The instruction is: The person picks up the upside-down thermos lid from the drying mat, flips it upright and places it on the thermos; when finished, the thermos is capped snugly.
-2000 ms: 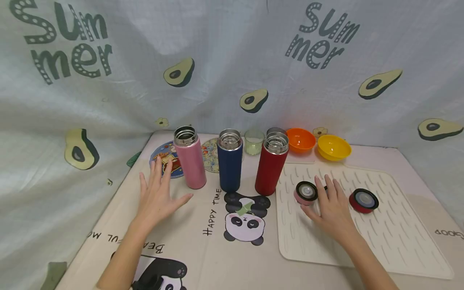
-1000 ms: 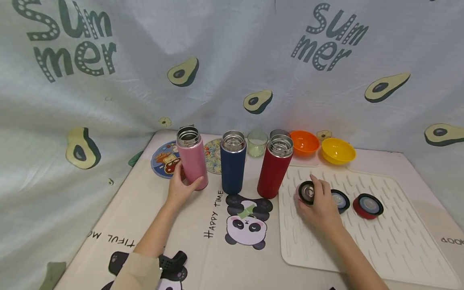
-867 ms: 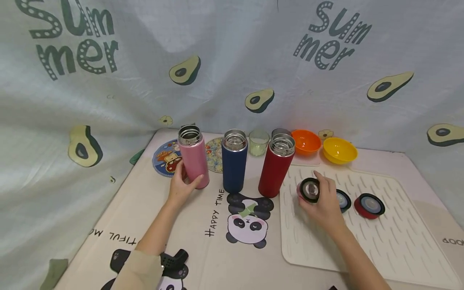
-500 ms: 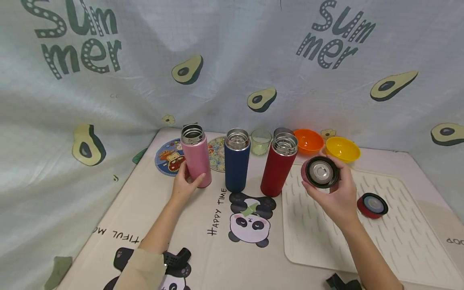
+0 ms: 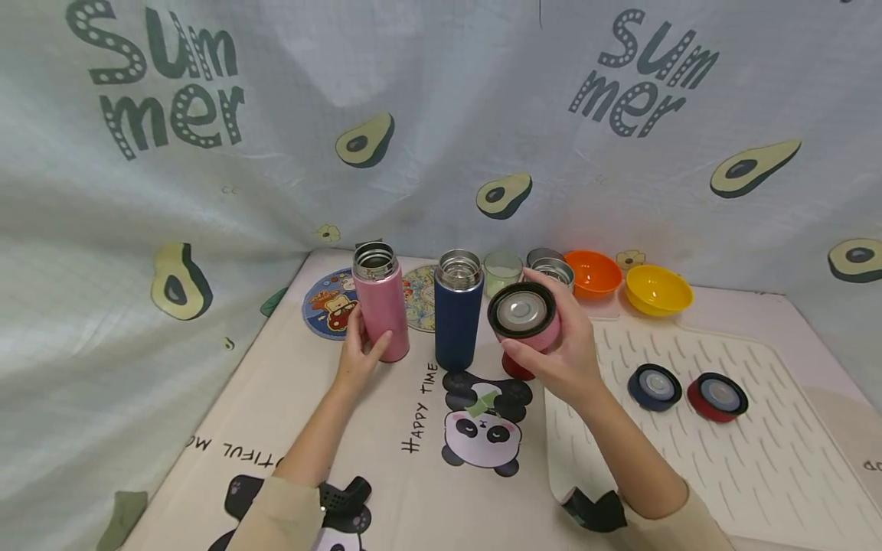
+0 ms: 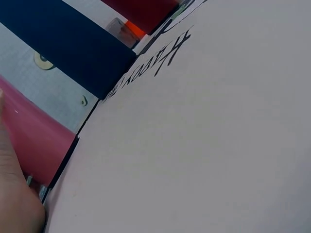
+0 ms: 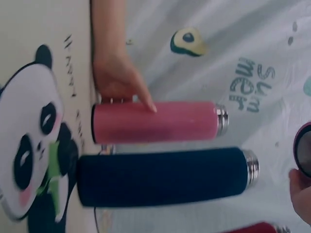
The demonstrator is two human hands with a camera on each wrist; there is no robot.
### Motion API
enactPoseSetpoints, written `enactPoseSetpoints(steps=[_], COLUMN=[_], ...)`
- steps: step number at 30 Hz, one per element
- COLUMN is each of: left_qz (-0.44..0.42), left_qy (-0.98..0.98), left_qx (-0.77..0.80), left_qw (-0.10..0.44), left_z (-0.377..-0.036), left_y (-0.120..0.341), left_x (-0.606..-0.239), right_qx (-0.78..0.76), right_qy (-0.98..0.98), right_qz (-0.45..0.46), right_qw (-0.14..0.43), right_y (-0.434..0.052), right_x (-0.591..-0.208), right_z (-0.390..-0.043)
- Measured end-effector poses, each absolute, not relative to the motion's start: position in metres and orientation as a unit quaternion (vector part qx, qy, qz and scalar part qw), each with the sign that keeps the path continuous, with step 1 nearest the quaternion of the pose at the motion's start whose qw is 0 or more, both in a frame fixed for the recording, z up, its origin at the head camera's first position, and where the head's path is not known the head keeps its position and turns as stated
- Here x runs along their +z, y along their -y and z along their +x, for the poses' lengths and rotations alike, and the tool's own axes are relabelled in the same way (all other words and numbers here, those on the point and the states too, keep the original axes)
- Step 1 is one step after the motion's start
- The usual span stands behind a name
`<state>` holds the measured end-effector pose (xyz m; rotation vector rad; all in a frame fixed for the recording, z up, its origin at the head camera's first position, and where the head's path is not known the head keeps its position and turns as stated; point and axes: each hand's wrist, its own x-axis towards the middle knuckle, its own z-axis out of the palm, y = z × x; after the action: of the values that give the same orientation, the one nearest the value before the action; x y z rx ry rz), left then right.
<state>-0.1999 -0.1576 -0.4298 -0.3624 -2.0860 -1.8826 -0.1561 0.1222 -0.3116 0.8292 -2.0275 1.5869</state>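
Note:
My left hand [image 5: 360,353] grips the lower body of a pink thermos bottle [image 5: 383,310], which stands upright with its steel mouth uncovered. In my right hand [image 5: 566,348] is a pink bottle lid [image 5: 521,310], its black-rimmed underside turned up toward the head camera. The lid is raised above the table and overlaps a red thermos bottle [image 5: 518,367] in the head view, hiding most of it. Between the two hands stands a blue thermos bottle [image 5: 458,317], also uncovered. In the right wrist view the pink lid [image 7: 305,148] shows only at the right edge.
A blue lid [image 5: 654,386] and a red lid [image 5: 717,397] lie on the cream ridged mat [image 5: 689,459] at right. Behind are a glass [image 5: 502,269], an orange bowl [image 5: 593,273] and a yellow bowl [image 5: 658,290]. Round coasters [image 5: 329,304] lie behind the pink bottle.
My left hand reached the pink bottle and took hold of it. My right hand picked the pink lid off the mat, lifted it and carried it left, in front of the red bottle.

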Motion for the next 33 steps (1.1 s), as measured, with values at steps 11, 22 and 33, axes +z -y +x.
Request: enactPoseSetpoints(steps=[11,22,33], left_qz=[-0.158,-0.137,-0.117], left_qy=[0.711,0.712,0.71], left_qx=[-0.669,-0.675,-0.689], left_qw=[0.145,0.14,0.093], left_z=[-0.201,-0.205,-0.205], left_y=[0.158,0.162,0.166], left_x=[-0.432,-0.429,-0.428], right_qx=[0.584,0.468,0.405], right_qy=[0.695,0.744,0.797], right_qz=[0.359,0.434,0.39], right_qw=[0.217,0.199,0.22], right_y=[-0.058,-0.008,0.027], right_x=[-0.296,-0.291,-0.287], right_z=[-0.181,-0.198,-0.217])
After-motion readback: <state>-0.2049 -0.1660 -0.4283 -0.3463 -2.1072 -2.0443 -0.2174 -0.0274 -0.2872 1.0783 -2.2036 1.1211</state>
